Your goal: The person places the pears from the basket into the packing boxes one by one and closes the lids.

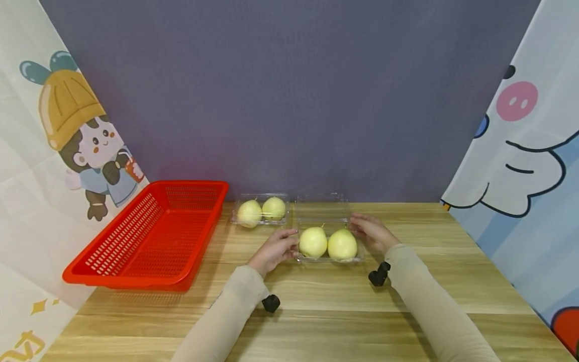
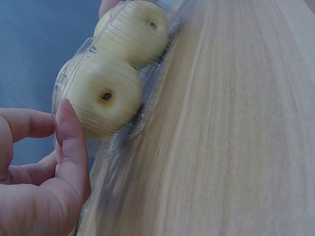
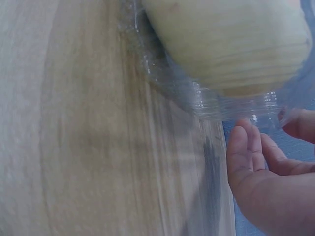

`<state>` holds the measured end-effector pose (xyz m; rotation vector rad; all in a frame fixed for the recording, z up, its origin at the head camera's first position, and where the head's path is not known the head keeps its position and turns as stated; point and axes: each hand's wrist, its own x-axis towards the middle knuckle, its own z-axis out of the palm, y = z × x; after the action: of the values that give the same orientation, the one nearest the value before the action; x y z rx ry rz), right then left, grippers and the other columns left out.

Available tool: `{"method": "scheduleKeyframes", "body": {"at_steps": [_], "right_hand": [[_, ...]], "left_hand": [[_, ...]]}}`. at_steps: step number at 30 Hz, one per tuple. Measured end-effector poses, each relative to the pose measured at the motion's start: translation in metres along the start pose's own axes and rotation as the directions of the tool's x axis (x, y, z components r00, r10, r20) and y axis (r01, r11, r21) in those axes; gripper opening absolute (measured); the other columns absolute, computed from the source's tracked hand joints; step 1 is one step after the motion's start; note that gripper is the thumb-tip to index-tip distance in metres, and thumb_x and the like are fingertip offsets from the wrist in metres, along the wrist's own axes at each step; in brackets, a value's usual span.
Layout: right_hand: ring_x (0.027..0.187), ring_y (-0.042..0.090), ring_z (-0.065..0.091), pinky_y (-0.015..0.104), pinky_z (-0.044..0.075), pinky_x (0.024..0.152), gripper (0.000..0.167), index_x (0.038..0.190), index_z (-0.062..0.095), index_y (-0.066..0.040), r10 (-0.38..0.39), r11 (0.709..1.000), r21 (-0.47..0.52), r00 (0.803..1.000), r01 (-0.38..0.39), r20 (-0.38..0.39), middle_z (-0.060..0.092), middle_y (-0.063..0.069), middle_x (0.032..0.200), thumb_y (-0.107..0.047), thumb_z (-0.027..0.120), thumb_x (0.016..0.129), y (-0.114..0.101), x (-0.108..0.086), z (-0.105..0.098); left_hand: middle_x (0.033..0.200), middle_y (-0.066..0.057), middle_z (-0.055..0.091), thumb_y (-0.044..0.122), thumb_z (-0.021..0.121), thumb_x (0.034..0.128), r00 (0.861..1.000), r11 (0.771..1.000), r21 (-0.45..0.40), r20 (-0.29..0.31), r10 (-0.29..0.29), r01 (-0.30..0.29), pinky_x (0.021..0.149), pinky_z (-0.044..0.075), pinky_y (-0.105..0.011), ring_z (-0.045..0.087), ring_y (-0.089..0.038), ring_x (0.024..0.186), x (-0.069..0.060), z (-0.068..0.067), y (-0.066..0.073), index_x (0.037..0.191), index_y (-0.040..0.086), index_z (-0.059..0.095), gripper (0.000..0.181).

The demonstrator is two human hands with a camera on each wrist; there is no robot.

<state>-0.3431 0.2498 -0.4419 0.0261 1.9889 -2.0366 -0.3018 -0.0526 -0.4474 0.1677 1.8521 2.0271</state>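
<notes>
Two round pale-yellow pears (image 1: pixel 313 242) sit side by side in a clear plastic clamshell box (image 1: pixel 332 260) on the table. Its transparent lid (image 1: pixel 322 207) stands raised at the back. My left hand (image 1: pixel 276 250) pinches the box's left edge between thumb and fingers, seen close in the left wrist view beside a pear (image 2: pixel 106 96). At the opposite end, my right hand (image 1: pixel 373 232) pinches the right rim, with the fingertips (image 3: pixel 239 140) at the plastic below a pear (image 3: pixel 236 44). Some right-hand fingers are hidden behind the box in the head view.
Left of the hands stands a red slotted plastic basket (image 1: pixel 192 266). Between it and the raised lid, another clear box (image 1: pixel 236 219) holds two more pears (image 1: pixel 250 213) near the grey back wall (image 1: pixel 289 100). Printed curtains (image 1: pixel 27 151) flank the wooden table (image 1: pixel 325 322).
</notes>
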Motion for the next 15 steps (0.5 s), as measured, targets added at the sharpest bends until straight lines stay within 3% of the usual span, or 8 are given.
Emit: {"method": "scheduleKeyframes", "body": {"at_steps": [7,15], "right_hand": [[0.1,0.002,0.06,0.019,0.051,0.089,0.062,0.158,0.018,0.001,0.019,1.0,0.0,1.0,-0.019,-0.016,0.034,0.024,0.153,-0.019,0.048,0.107,-0.0022,-0.0024,0.0009],[0.104,0.006,0.059,0.022,0.051,0.092,0.061,0.159,0.019,-0.002,0.009,1.0,-0.018,1.0,-0.009,-0.022,0.035,0.023,0.152,-0.021,0.047,0.108,-0.0035,-0.0038,0.0012]], "left_hand": [[0.102,-0.012,0.054,0.002,0.049,0.1021,1.0,1.0,-0.011,-0.006,-0.001,0.001,0.067,0.053,-0.023,0.056,-0.013,0.072,0.0003,0.0004,-0.0006,0.151,-0.009,0.03,0.054],[0.104,-0.013,0.053,0.002,0.05,0.1017,1.0,1.0,-0.026,-0.012,0.001,-0.001,0.067,0.053,-0.023,0.056,-0.014,0.073,-0.0001,0.0007,-0.0008,0.151,-0.009,0.031,0.054]]}}
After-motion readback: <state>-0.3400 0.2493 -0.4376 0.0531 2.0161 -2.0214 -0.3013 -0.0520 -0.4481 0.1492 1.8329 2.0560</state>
